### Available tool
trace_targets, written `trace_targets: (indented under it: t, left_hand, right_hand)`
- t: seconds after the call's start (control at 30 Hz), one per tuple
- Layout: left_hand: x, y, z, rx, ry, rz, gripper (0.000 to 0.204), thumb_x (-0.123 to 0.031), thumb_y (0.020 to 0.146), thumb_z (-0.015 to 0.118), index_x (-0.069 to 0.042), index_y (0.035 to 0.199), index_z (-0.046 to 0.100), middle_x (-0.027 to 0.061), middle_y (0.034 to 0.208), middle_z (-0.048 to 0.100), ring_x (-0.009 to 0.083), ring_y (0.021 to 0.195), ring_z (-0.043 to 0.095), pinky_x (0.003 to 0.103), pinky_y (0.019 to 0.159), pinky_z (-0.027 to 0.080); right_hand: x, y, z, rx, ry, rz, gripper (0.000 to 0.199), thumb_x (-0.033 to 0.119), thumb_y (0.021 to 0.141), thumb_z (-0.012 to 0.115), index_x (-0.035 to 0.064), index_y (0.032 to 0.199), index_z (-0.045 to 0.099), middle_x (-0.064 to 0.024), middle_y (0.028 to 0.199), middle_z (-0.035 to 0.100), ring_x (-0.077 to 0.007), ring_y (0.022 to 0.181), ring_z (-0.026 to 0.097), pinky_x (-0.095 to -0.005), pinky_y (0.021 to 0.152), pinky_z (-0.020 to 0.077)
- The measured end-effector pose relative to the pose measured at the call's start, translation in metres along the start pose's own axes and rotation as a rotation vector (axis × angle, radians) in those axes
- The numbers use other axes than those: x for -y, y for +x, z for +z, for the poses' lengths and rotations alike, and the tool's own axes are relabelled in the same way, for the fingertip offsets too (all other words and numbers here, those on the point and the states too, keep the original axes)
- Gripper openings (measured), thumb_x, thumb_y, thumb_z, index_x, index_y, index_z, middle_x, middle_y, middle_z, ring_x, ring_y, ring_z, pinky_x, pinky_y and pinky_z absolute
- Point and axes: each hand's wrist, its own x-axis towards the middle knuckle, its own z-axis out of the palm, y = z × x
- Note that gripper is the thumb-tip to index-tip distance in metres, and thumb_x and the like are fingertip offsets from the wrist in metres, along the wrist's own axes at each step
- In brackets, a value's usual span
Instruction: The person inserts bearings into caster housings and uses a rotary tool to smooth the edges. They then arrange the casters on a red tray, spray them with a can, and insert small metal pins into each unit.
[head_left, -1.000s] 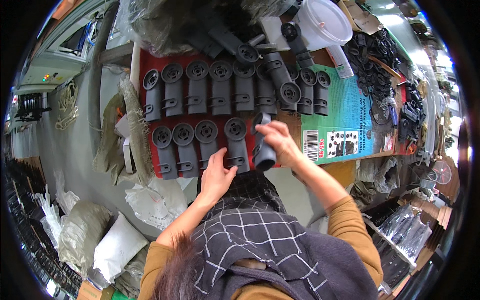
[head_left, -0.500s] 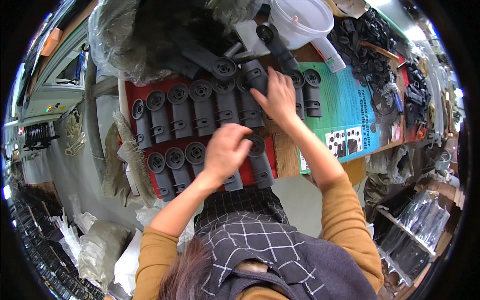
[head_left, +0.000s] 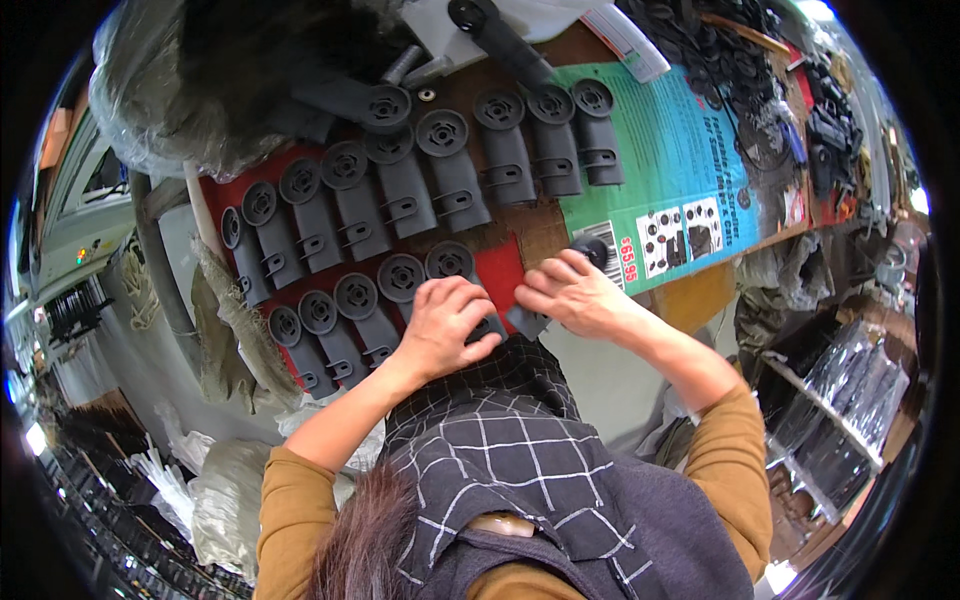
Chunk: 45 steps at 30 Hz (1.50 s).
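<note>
- Head view: the right hand closes over a dark grey plastic part, its round end pointing away from the person, long axis running near to far.
- The left hand lies curled on the neighbouring part in the near row; grip unclear.
- Both rows rest on a red and green board.
- A clear plastic bag holds more dark parts.
</note>
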Motion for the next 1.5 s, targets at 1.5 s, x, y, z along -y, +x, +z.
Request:
trace_targets:
  t: [1.5]
  left_hand:
    - [-0.261,-0.345,0.342,-2.806,-1.655,-1.464,0.027,-0.018,0.089,0.046,0.005,0.098,0.056,0.0162,0.085,0.064,0.0284,0.068,0.069,0.031,0.048,0.055]
  right_hand:
    - [0.273,-0.007,0.044,0.467,0.431,-0.699,0.048,0.014,0.078,0.074,0.0028,0.122,0.058,-0.0182,0.124,0.056,-0.0361,0.110,0.055,-0.0423,0.093,0.0464]
